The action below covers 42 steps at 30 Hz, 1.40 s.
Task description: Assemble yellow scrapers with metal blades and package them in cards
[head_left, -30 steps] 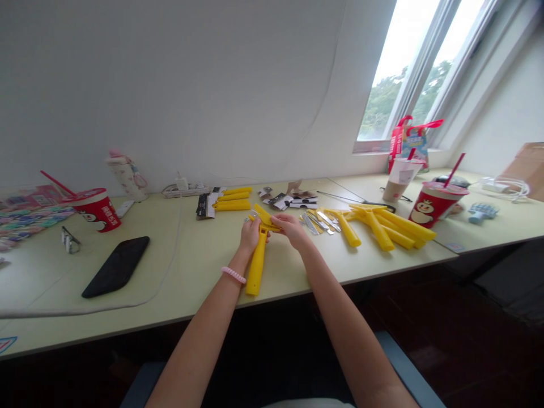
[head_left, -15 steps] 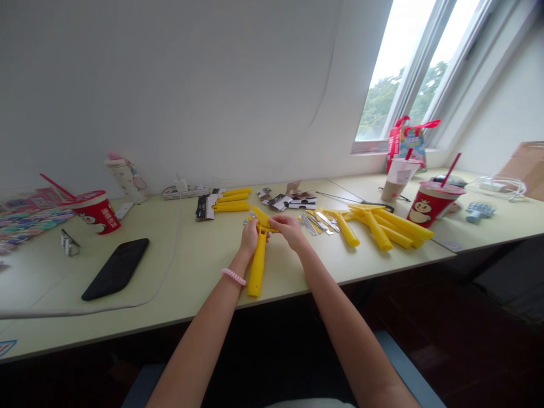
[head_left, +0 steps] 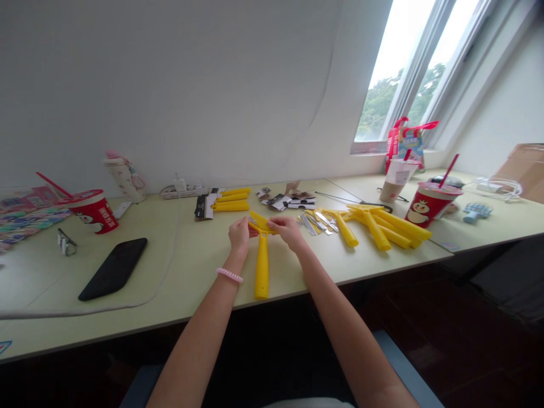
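A yellow T-shaped scraper [head_left: 262, 263] stands between my hands, its handle pointing toward me at the table's front edge. My left hand [head_left: 239, 233] is closed on the left end of its head. The right end is pinched by my right hand [head_left: 288, 231]. A yellow plastic strip [head_left: 258, 220] lies slanted along the head; how it is joined is too small to tell. Just right of my right hand is a pile of silver blades [head_left: 309, 224]. Several more yellow scrapers [head_left: 376, 228] are heaped beyond it.
Yellow handles with black cards [head_left: 232, 207] and loose cards [head_left: 280, 202] lie behind my hands. A black phone [head_left: 114, 269], a white cable [head_left: 164, 277] and a red cup [head_left: 100, 212] are on the left. Another red cup [head_left: 425, 209] stands right.
The scraper's handle has swung slightly right and now points more straight toward me. My left hand has shifted left, to the end of the head. My right hand keeps its hold.
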Available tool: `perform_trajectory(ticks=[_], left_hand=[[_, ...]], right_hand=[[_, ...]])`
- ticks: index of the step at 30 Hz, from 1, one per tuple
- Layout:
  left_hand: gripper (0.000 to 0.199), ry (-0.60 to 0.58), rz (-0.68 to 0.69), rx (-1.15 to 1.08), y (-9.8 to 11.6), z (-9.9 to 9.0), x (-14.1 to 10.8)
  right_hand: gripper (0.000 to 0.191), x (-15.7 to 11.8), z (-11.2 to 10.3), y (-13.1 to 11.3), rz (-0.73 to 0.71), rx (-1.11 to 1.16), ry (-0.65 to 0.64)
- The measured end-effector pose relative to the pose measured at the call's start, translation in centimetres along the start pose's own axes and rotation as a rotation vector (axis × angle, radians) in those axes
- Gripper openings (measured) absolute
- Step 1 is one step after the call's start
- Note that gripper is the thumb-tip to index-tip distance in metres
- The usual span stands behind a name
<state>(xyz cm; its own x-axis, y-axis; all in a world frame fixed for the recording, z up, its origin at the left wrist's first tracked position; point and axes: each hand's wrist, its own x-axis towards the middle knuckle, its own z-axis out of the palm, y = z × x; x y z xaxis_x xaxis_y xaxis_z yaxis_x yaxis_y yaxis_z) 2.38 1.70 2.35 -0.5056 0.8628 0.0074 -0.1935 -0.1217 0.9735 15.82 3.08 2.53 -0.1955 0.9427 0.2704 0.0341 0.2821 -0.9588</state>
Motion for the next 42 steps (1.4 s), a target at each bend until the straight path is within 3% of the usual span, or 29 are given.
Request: perform_trajectory(ticks=[11, 24, 32, 42], left_hand=[[0.016, 0.031, -0.040, -0.025, 0.00, -0.04, -0.03], [0.016, 0.021, -0.039, -0.040, -0.09, -0.01, 0.02], [0.015, -0.014, -0.025, -0.044, -0.29, 0.07, -0.03], [0.016, -0.009, -0.019, -0.046, -0.19, 0.07, -0.18]], right_hand=[[0.030, -0.49, -0.18, -0.50, 0.174, 0.122, -0.116], [0.031, -0.46, -0.19, -0.35, 0.117, 0.015, -0.126], [0.023, -0.12, -0.01, -0.17, 0.284, 0.180, -0.113], [0.020, -0.06, 0.03, -0.13, 0.275, 0.258, -0.140]])
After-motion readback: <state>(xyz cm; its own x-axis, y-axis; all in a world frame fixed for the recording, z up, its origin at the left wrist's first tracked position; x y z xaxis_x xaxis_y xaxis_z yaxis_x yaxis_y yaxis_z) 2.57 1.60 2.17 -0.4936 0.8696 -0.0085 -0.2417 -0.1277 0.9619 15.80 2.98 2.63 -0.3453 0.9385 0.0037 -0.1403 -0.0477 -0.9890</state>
